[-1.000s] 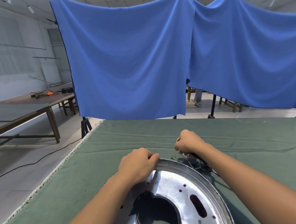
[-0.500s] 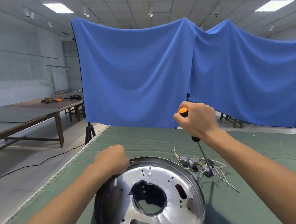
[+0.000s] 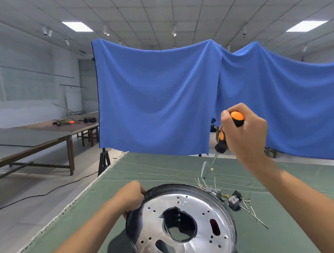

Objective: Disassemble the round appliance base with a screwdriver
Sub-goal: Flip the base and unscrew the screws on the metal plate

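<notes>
Head view: the round shiny metal appliance base with a dark rim [image 3: 182,223] is tilted up on its edge on the green cloth-covered table [image 3: 145,170]; its lower edge runs out of the bottom of the picture, so how it meets the cloth cannot be seen. The left hand [image 3: 131,196] grips the upper left rim, fingers curled over the edge with their tips hidden behind it. The right hand [image 3: 245,132] is raised well above the table, clenched round the orange-and-black-handled screwdriver [image 3: 226,136]. Most of the handle is covered by the fingers, and the thin shaft below is blurred, its tip hard to make out. Just right of the base lies a cluster of small grey electrical parts with loose wires [image 3: 234,199]; the individual pieces are too small to tell apart.

The table's left edge shows a pale frayed border. Behind it hang large blue cloth backdrops [image 3: 155,100], the left one above a black tripod stand [image 3: 103,162]. To the left stand long wooden tables [image 3: 49,138] carrying cables and a small orange item too far away to identify. A black cable [image 3: 41,195] trails over the grey floor, and panel lights sit in the tiled ceiling.
</notes>
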### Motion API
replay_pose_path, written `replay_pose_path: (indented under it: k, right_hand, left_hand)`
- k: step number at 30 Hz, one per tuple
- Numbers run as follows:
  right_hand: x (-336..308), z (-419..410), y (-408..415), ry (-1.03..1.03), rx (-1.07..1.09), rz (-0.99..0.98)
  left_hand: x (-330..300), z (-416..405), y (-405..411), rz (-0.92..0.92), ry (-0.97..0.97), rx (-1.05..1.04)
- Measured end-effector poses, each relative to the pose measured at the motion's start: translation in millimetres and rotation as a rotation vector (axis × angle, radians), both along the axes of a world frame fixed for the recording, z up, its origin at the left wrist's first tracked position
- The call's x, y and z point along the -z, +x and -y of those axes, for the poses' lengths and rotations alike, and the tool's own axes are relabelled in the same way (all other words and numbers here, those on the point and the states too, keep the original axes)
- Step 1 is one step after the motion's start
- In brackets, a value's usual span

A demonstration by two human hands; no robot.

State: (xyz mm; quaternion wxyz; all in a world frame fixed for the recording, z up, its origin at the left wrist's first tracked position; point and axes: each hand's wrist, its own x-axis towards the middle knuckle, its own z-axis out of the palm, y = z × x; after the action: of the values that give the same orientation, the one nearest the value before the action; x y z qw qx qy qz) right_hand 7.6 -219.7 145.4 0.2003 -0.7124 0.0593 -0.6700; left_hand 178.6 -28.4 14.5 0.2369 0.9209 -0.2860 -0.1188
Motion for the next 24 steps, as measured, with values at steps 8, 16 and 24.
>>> replay_pose_path:
  k: [8,16,24]
  right_hand:
    - [4,25,6,0.189,-0.107,0.106]
    - [19,22,15,0.333,-0.268,0.188]
    - [25,4,22,0.343,-0.331,0.151]
  left_hand:
    - [18,54,6,0.134,-0.195,0.127]
    - [8,19,1,-0.227,0.000,0.038]
    - [5,32,2,-0.004,0.033,0.228]
